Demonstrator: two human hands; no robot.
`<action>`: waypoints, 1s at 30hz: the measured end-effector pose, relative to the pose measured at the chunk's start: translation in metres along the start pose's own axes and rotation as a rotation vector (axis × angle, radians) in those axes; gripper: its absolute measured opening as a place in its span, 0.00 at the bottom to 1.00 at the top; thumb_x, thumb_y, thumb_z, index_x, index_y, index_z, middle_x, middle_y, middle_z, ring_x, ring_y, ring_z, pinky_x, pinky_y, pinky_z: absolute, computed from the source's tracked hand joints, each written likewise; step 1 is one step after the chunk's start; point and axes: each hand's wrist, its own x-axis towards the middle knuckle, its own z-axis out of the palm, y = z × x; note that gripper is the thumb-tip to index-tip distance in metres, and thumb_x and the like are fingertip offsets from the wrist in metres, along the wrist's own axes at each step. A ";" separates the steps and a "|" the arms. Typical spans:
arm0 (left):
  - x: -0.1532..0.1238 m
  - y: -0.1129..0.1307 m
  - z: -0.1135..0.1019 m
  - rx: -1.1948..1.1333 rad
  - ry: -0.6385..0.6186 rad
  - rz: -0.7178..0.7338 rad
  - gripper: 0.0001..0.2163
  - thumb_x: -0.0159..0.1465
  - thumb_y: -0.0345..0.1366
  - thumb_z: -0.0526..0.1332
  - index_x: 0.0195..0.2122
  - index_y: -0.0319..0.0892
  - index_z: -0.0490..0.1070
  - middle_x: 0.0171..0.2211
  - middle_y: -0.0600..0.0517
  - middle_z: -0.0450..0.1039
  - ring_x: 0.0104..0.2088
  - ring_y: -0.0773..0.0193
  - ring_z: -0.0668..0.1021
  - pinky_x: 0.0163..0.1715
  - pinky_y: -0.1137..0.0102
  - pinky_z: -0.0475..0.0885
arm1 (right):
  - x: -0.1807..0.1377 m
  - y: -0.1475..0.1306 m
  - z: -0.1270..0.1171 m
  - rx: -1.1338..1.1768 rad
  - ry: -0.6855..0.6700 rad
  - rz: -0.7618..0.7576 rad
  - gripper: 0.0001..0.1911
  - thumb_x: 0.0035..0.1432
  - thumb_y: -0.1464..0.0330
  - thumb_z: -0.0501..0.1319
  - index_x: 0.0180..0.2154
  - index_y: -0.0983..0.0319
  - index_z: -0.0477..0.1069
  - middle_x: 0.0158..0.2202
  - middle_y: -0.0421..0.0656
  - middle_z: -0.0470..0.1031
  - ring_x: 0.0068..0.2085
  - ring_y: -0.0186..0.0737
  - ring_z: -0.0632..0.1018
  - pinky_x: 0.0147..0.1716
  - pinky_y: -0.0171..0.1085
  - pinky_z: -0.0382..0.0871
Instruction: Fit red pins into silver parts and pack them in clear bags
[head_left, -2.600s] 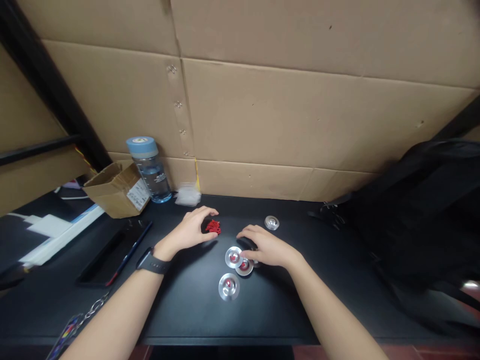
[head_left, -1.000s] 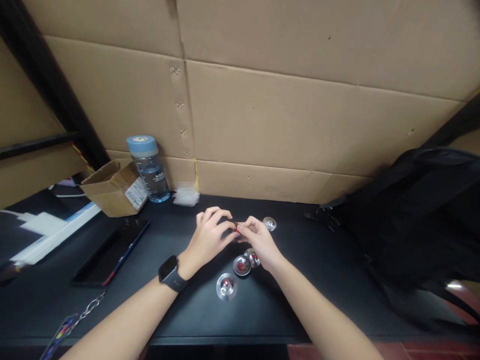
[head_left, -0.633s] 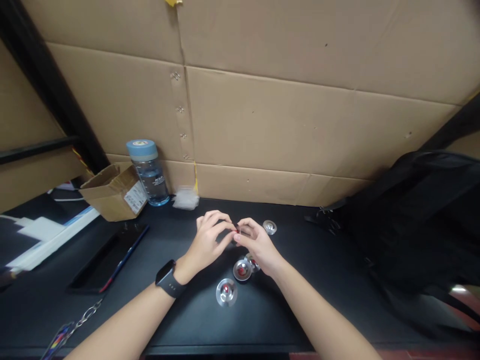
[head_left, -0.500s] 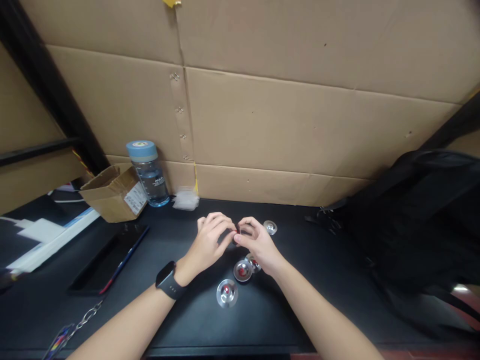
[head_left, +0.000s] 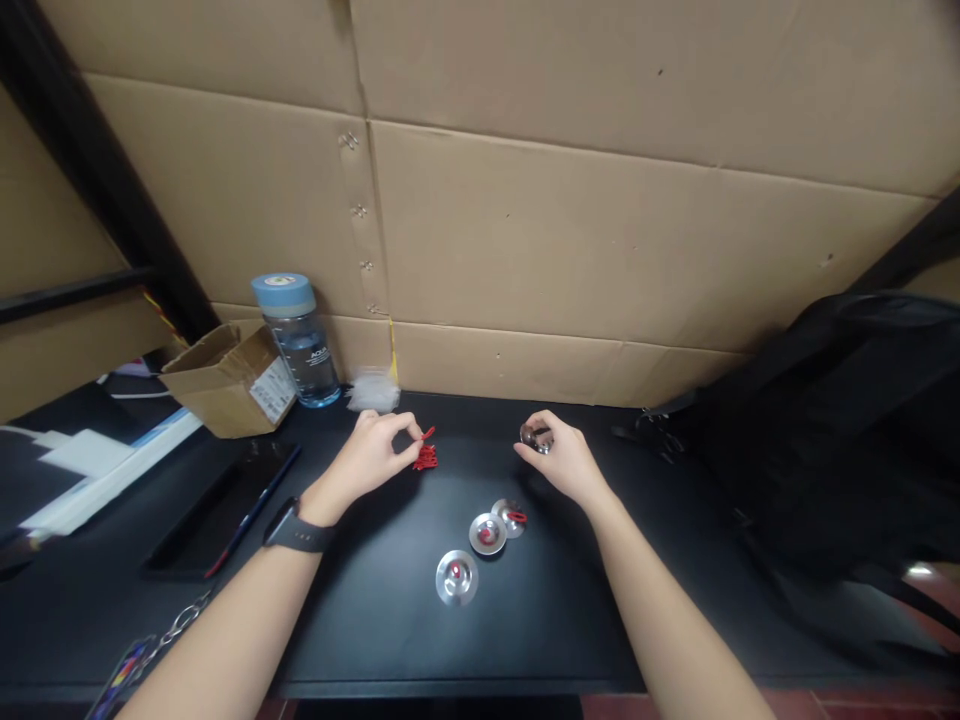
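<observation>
My left hand (head_left: 373, 455) is pinched on a small red piece at the top of a little pile of red pieces (head_left: 426, 458) on the black table (head_left: 375, 620). My right hand (head_left: 561, 458) is closed on a small silver disc (head_left: 530, 436) at the back of the table. Three silver discs with red centres lie in a row between my arms: one nearest me (head_left: 457, 576), a middle one (head_left: 487, 533), and a farther one (head_left: 511, 517).
A water bottle with a blue lid (head_left: 297, 339) and an open cardboard box (head_left: 232, 377) stand at the back left. A dark flat case (head_left: 222, 509) lies left of my arm, a keychain (head_left: 161, 640) near the front edge. A black backpack (head_left: 840, 440) fills the right side. Cardboard sheets (head_left: 570, 230) form the back wall.
My hands were pinched together over the discs; they have parted. The left went back to the red pile, the right went to the silver disc at the back.
</observation>
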 end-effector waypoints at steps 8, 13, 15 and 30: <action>0.001 -0.025 -0.002 -0.039 -0.200 0.106 0.06 0.67 0.41 0.64 0.40 0.50 0.82 0.42 0.53 0.83 0.45 0.59 0.81 0.49 0.66 0.68 | 0.006 0.032 -0.019 -0.257 -0.116 0.042 0.15 0.46 0.63 0.74 0.37 0.54 0.77 0.33 0.38 0.81 0.33 0.40 0.79 0.35 0.36 0.69; 0.001 -0.034 0.003 -0.022 -0.195 0.148 0.06 0.67 0.40 0.65 0.40 0.51 0.83 0.41 0.52 0.83 0.49 0.57 0.78 0.53 0.63 0.67 | 0.008 0.039 -0.014 -0.204 -0.162 0.056 0.16 0.45 0.63 0.75 0.38 0.54 0.78 0.33 0.37 0.81 0.35 0.40 0.80 0.37 0.35 0.70; 0.000 -0.037 0.005 -0.009 -0.202 0.149 0.06 0.67 0.40 0.65 0.40 0.51 0.83 0.41 0.51 0.82 0.48 0.57 0.78 0.53 0.62 0.67 | 0.009 0.044 -0.013 -0.199 -0.168 0.055 0.15 0.45 0.63 0.75 0.37 0.54 0.78 0.34 0.38 0.81 0.36 0.41 0.81 0.38 0.35 0.70; -0.001 -0.027 0.003 -0.014 -0.165 0.129 0.10 0.69 0.36 0.59 0.41 0.48 0.81 0.44 0.51 0.82 0.47 0.57 0.78 0.54 0.60 0.67 | 0.006 0.040 -0.015 -0.346 -0.158 -0.004 0.13 0.52 0.66 0.72 0.41 0.57 0.78 0.42 0.45 0.79 0.44 0.47 0.77 0.47 0.43 0.70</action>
